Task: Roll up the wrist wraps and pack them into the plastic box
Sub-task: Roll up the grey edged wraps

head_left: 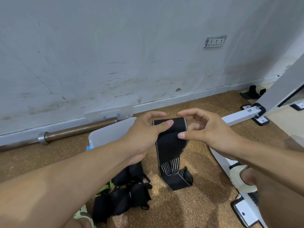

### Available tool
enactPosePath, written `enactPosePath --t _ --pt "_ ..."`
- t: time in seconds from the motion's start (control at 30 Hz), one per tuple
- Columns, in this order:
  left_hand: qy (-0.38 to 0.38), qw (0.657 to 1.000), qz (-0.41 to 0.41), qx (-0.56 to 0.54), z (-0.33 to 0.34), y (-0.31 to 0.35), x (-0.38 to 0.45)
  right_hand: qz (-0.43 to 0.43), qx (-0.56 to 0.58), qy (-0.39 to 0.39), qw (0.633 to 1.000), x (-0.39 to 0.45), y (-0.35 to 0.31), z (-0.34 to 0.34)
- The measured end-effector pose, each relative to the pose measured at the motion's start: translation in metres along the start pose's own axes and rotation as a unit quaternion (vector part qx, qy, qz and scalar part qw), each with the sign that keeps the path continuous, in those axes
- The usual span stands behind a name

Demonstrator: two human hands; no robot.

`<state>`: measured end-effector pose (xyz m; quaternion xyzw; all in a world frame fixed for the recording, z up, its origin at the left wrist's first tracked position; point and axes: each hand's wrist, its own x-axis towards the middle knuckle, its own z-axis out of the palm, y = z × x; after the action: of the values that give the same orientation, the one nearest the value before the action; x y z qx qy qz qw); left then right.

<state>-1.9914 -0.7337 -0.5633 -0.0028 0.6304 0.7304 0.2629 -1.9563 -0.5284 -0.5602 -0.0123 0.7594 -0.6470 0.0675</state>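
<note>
Wrist wrap [170, 142] pinched by left hand [148, 134]; right hand [205, 129] seemingly touching.

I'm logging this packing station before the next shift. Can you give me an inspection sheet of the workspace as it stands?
Surface: speckled brown cork-like floor, dappled with light.
Job's things: long black elastic wrist wrap with pale edging, top end held up, lower end folded on the floor; translucent plastic box behind the left arm; its lid leans on the wall.
Clutter: pile of black wraps; steel barbell along the skirting.
Grips: left hand and right hand both pinch the wrap's top end.
Cables: nothing seen.
Surroundings: scuffed grey wall with socket plate; white metal frame.
</note>
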Motion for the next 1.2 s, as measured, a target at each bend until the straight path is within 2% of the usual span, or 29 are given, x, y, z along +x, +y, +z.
enactPosePath --t 0.17,0.3,0.47,0.6,0.73,1.07,1.2 --pt "0.000 0.999 0.039 0.002 -0.0001 0.0002 0.0019 0.031 0.028 -0.007 0.999 -0.0007 -0.0003 0.0055" --pt "-0.003 0.999 0.044 0.000 0.0010 -0.0012 0.0012 0.019 0.039 0.007 0.999 -0.0019 0.0006 0.0067" --pt "-0.012 1.000 0.005 0.009 0.0011 0.0008 -0.0008 -0.020 0.035 0.031 0.999 -0.0022 0.0037 0.0051" --pt "-0.061 0.997 -0.046 0.024 0.0020 0.0028 -0.0042 -0.058 0.028 0.048 0.997 -0.0033 0.0029 0.0060" --pt "-0.066 0.996 -0.047 0.027 0.0035 0.0031 -0.0046 -0.081 0.008 0.062 0.995 -0.0017 0.0036 0.0052" --pt "-0.012 0.999 0.009 0.034 0.0002 -0.0034 0.0009 -0.005 0.007 0.016 1.000 -0.0001 -0.0008 -0.0018" --pt "-0.016 0.999 0.035 0.034 0.0003 -0.0055 0.0008 0.005 0.024 0.017 1.000 -0.0015 -0.0027 0.0012"
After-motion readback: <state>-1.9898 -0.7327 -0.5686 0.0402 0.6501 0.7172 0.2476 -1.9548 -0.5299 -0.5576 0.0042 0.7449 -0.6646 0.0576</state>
